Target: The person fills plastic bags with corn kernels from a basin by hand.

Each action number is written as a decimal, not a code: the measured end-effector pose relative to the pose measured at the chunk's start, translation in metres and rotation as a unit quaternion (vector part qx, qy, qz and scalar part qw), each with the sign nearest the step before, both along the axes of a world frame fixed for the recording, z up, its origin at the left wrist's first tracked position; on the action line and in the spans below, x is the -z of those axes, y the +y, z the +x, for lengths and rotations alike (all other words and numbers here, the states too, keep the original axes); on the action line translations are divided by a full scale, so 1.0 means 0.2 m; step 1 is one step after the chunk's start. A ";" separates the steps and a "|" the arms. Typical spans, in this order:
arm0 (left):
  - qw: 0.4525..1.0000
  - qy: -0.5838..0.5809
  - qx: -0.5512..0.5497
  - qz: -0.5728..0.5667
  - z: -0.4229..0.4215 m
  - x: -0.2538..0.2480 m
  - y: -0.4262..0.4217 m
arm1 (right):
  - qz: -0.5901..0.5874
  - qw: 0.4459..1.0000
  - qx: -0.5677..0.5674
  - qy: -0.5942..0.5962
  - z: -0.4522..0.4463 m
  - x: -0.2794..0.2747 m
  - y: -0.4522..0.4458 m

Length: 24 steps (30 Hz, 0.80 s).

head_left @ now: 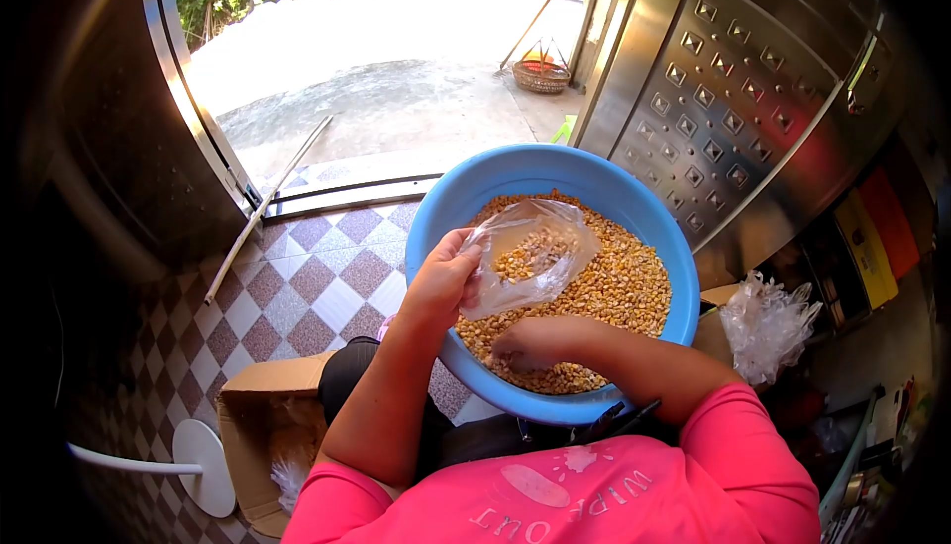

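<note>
A wide blue plastic basin (421, 209) holds a bed of yellow corn kernels (624, 276). My left hand (448, 278) pinches the edge of a clear plastic bag (540, 291) above the kernels, on the basin's left side. Some kernels show within the bag's outline; whether they lie inside it or only show through is hard to tell. Low in the basin, near its front rim, my right hand (523, 344) reaches into the corn. Its fingers are partly buried and blurred, so their grip is hidden.
An open cardboard box (248, 400) with plastic inside stands at lower left, by a white round base (205, 465). Crumpled clear bags (768, 324) lie right of the basin. A pale pole (267, 205) leans across the door sill. Outside sits a wicker basket (541, 75).
</note>
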State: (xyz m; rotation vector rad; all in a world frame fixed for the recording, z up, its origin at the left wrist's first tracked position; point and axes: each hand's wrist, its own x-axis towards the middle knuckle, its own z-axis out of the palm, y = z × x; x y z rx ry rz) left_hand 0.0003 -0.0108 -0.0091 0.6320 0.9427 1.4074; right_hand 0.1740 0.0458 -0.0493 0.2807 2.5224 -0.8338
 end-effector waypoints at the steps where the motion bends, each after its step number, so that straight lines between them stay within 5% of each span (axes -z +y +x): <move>1: 1.000 -0.001 0.000 -0.001 0.00 0.00 0.00 | -0.001 1.000 0.000 -0.001 0.00 -0.01 0.00; 7: 1.000 0.004 0.001 0.002 0.00 0.00 0.00 | -0.029 0.998 -0.022 -0.044 0.05 -0.06 0.06; 10: 1.000 0.008 -0.002 0.004 0.00 -0.01 0.00 | -0.134 0.977 0.108 -0.123 0.05 -0.26 0.09; 14: 1.000 0.007 -0.003 0.000 0.01 -0.01 0.00 | -0.299 0.933 0.198 -0.010 0.12 -0.31 0.18; 17: 1.000 0.009 -0.005 -0.002 0.01 -0.01 0.00 | -0.394 0.835 0.353 0.152 0.14 -0.32 0.22; 21: 1.000 0.019 -0.008 -0.005 0.01 -0.02 0.00 | -0.370 0.782 0.407 0.294 0.11 -0.24 0.27; 24: 1.000 0.010 -0.004 -0.004 0.01 -0.02 0.00 | -0.325 0.795 0.394 0.329 0.12 -0.23 0.27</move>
